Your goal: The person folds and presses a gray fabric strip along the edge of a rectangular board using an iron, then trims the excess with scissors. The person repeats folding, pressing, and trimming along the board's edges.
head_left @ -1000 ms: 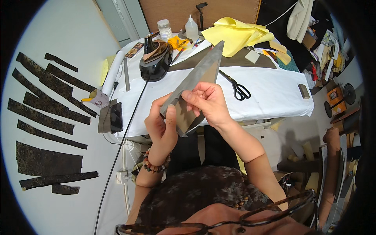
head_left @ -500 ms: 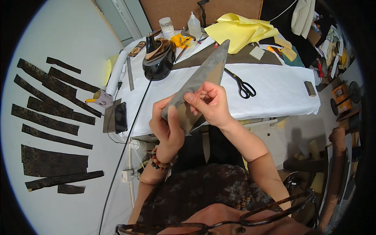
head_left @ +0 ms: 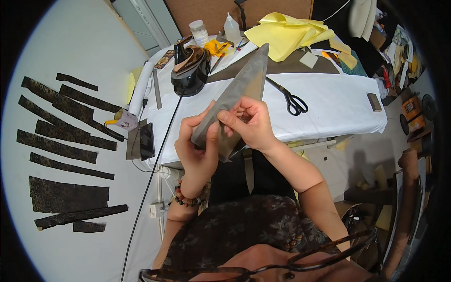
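A long grey piece of fabric (head_left: 249,73), folded along one edge and showing a tan inner face, slants upward between my hands over the front of the table. My left hand (head_left: 197,145) grips its lower left edge, thumb on the near face and fingers behind. My right hand (head_left: 249,124) pinches the folded edge between thumb and fingers at about the middle. Both thumbs lie close together on the fabric. Just right of the piece, black-handled scissors (head_left: 295,102) lie on the white cloth (head_left: 329,103).
An iron (head_left: 190,70) stands back left, its black cord (head_left: 155,162) running down past my left arm. Behind are a squeeze bottle (head_left: 231,29), a jar (head_left: 198,33) and crumpled yellow paper (head_left: 289,35). A phone (head_left: 147,141) rests at the left edge. Dark patterned strips (head_left: 70,195) hang on the wall.
My left thumb has shifted up the folded edge, nearer my right thumb. The fabric has tilted slightly more upright. My right hand keeps its pinch.
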A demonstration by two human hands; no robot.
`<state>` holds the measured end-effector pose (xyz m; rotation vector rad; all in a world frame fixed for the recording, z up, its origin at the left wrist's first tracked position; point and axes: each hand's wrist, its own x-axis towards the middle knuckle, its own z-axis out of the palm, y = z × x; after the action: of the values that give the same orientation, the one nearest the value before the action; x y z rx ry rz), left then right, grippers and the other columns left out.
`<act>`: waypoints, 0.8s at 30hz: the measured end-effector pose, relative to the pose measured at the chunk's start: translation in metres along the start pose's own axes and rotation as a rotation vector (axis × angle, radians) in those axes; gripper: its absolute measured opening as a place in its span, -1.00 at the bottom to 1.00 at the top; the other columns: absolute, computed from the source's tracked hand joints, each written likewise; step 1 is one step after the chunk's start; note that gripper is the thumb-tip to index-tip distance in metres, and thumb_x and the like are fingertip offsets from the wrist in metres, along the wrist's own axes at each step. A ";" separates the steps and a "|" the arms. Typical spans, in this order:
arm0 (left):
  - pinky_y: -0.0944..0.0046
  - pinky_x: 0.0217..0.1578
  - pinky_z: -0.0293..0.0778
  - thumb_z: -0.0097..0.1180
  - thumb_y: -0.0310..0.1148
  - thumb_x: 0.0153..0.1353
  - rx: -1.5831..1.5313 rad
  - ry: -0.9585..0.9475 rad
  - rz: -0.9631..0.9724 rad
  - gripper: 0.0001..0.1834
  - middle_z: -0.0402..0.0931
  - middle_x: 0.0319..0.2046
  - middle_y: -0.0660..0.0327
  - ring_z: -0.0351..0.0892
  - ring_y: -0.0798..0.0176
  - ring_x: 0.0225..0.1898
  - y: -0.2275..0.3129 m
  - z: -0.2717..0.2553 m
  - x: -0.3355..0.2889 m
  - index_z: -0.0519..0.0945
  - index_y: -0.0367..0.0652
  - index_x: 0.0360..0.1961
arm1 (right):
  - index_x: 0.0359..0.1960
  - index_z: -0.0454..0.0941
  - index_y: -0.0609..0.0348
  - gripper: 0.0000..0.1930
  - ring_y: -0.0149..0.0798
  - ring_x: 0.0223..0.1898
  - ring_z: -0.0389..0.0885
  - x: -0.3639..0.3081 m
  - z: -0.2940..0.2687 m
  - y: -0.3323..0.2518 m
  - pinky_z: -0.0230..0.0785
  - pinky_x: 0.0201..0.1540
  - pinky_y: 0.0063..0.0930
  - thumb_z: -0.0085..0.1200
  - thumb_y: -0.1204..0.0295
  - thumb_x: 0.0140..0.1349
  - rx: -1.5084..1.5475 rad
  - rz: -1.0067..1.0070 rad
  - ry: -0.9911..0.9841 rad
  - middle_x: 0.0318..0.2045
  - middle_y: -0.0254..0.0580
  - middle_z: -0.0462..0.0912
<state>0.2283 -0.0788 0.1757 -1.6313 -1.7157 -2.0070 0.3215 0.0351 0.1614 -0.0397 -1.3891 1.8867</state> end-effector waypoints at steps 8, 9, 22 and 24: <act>0.46 -0.20 0.45 0.05 -0.39 0.44 -0.022 -0.049 -0.044 -0.78 0.62 -0.17 0.11 0.55 0.46 -0.22 -0.007 -0.010 -0.001 0.46 -0.32 -0.02 | -0.34 0.54 0.23 -0.86 -0.56 -0.51 0.58 0.002 -0.019 0.013 0.43 -0.46 -0.69 0.24 0.46 0.32 0.009 0.120 -0.014 -0.51 -0.35 0.63; 0.46 -0.19 0.44 0.05 -0.39 0.44 -0.026 -0.048 -0.055 -0.78 0.61 -0.16 0.12 0.55 0.46 -0.21 -0.006 -0.013 0.000 0.46 -0.32 -0.02 | -0.33 0.55 0.23 -0.87 -0.55 -0.50 0.59 0.003 -0.023 0.016 0.43 -0.46 -0.69 0.23 0.47 0.32 0.006 0.142 0.000 -0.50 -0.35 0.63; 0.49 -0.23 0.46 0.18 -0.50 0.31 0.131 -0.063 -0.091 -0.72 0.69 -0.22 0.15 0.56 0.51 -0.29 -0.003 -0.013 0.023 0.62 -0.34 0.03 | -0.06 0.57 0.27 -0.70 0.12 -0.08 0.51 -0.045 -0.233 0.053 0.38 0.05 -0.09 0.21 0.54 0.14 -1.717 -0.071 0.489 -0.13 0.05 0.57; 0.48 -0.25 0.46 0.19 -0.49 0.31 0.122 -0.038 -0.103 -0.74 0.69 -0.23 0.16 0.56 0.51 -0.31 -0.009 -0.016 0.020 0.64 -0.33 0.00 | -0.06 0.58 0.30 -0.69 0.10 -0.07 0.52 -0.056 -0.247 0.067 0.40 0.05 -0.11 0.21 0.55 0.13 -1.752 0.056 0.378 -0.13 0.09 0.57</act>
<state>0.2031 -0.0756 0.1862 -1.5838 -1.9318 -1.8819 0.4340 0.1924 -0.0161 -1.1711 -2.2348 0.1407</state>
